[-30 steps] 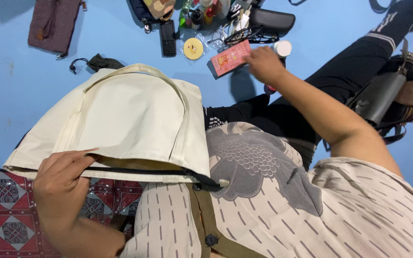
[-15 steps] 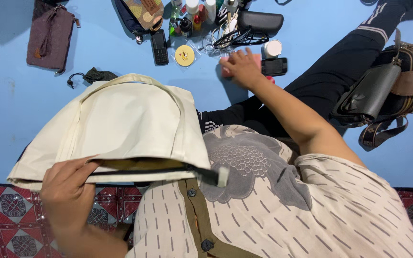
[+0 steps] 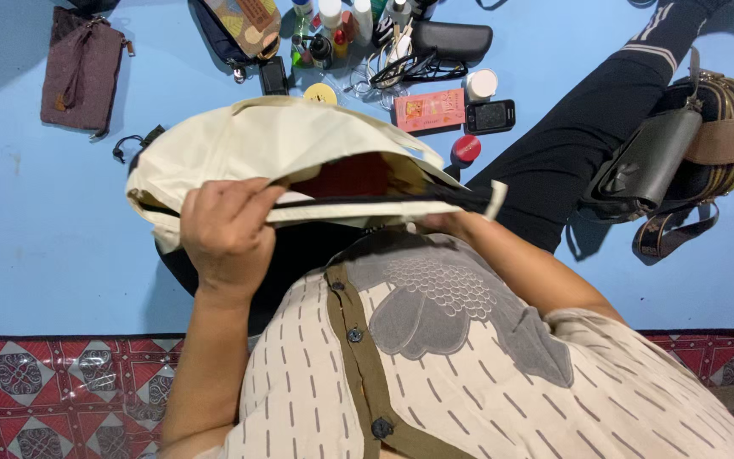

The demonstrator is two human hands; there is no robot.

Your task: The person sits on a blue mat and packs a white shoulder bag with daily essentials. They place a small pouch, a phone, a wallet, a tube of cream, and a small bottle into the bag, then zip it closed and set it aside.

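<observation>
Just your one head cam, pointing straight down.
It sits close over your chest and lap, with the blue floor [image 3: 36, 212] beyond.

Two hands show, the left hand [image 3: 227, 234] and the right hand [image 3: 448, 223], both at one cream tote bag [image 3: 273, 149]. On the blue floor [image 3: 36, 221] lie one maroon pouch [image 3: 81, 70], one patterned pouch [image 3: 246, 21], two phones [image 3: 490, 116], one pink card box [image 3: 429, 110], one red cap [image 3: 466, 150], one white jar [image 3: 481, 84], one pair of glasses [image 3: 409, 66] and one black glasses case [image 3: 452, 38]. One dark leather bag [image 3: 652, 161] lies near the floor's right edge.
</observation>
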